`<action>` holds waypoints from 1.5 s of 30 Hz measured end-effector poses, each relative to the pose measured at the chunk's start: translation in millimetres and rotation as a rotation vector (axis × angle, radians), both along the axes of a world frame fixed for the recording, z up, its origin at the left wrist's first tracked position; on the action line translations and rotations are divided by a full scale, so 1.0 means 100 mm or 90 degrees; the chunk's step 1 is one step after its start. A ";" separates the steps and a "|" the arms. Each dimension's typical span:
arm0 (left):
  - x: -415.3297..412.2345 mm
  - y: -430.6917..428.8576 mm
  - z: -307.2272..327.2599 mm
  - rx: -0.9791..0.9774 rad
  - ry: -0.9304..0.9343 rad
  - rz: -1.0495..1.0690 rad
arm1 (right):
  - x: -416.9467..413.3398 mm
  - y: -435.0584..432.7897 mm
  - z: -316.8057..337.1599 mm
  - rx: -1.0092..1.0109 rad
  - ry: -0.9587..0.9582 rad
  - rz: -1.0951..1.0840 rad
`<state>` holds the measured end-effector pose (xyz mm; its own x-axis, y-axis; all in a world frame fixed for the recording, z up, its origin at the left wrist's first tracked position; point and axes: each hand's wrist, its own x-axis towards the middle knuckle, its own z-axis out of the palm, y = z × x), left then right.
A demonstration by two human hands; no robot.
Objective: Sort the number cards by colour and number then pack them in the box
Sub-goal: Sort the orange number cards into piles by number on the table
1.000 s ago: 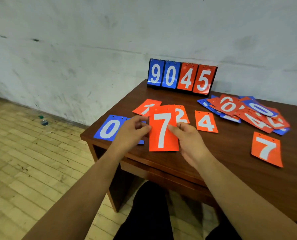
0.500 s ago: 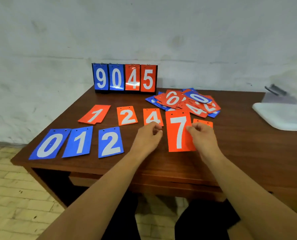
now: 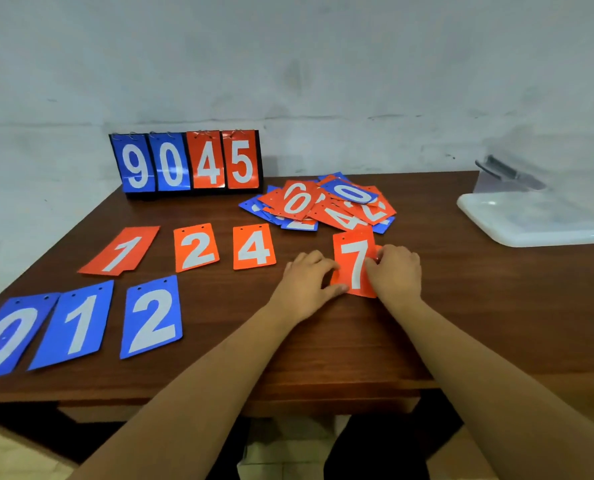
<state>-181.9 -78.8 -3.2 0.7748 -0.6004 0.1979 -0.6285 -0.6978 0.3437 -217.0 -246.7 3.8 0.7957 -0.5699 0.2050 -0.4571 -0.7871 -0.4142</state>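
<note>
A red 7 card [image 3: 355, 261] lies on the brown table [image 3: 219, 372], right of a row of red cards 1 [image 3: 125, 252], 2 [image 3: 196, 247] and 4 [image 3: 254, 247]. My left hand [image 3: 306, 282] pinches its left edge and lower corner. My right hand [image 3: 397, 271] grips its right edge and hides most of another red card beneath. Blue cards 0 [image 3: 1, 337], 1 [image 3: 77, 323] and 2 [image 3: 151, 320] form a nearer row at the left. A mixed pile of red and blue cards [image 3: 323, 206] lies behind the 7.
A flip scoreboard [image 3: 188, 164] showing 9 0 4 5 stands at the table's back against the wall. A clear plastic box with a white lid [image 3: 538, 220] sits at the far right. The table's front edge runs just below my forearms.
Both hands carried the red 7 card rightward past the red 4 and lowered it onto the table over the other red 7. The camera view swung right.
</note>
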 end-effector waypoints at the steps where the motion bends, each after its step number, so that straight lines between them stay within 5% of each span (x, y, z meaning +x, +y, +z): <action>1: 0.00 -0.01 -0.02 -0.006 -0.013 0.001 | 0.01 0.01 -0.01 -0.018 0.007 -0.004; 8: 0.27 -0.04 0.10 -0.100 -0.003 0.036 | 0.28 -0.09 0.09 0.006 -0.051 0.076; 15: 1.17 -0.04 0.26 -0.049 -0.114 0.169 | 0.98 -0.12 0.22 0.002 -0.061 0.233; 22: 1.87 -0.21 0.23 0.109 0.050 0.174 | 1.55 -0.20 0.11 -0.042 -0.063 0.269; 29: 1.72 -0.03 0.41 0.167 -0.176 0.084 | 2.02 -0.62 0.11 -0.057 0.009 0.167; 31: 1.66 0.08 0.46 0.116 -0.291 0.066 | 2.09 -0.64 0.09 -0.054 0.085 0.179; 35: 1.47 0.28 0.56 -0.055 -0.460 0.116 | 2.10 -0.55 0.09 -0.242 0.115 0.198; 39: 1.30 0.32 0.69 -0.221 -0.268 0.209 | 1.93 -0.48 0.23 -0.390 0.061 0.208; 45: 1.17 0.42 0.65 -0.408 0.095 0.335 | 1.42 -0.22 0.53 -0.228 -0.353 0.213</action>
<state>-65.3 -36.7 61.7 0.9671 0.0404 0.2510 -0.1924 -0.5291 0.8265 -74.5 -268.6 56.5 0.6406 -0.1379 0.7554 0.0325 -0.9780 -0.2062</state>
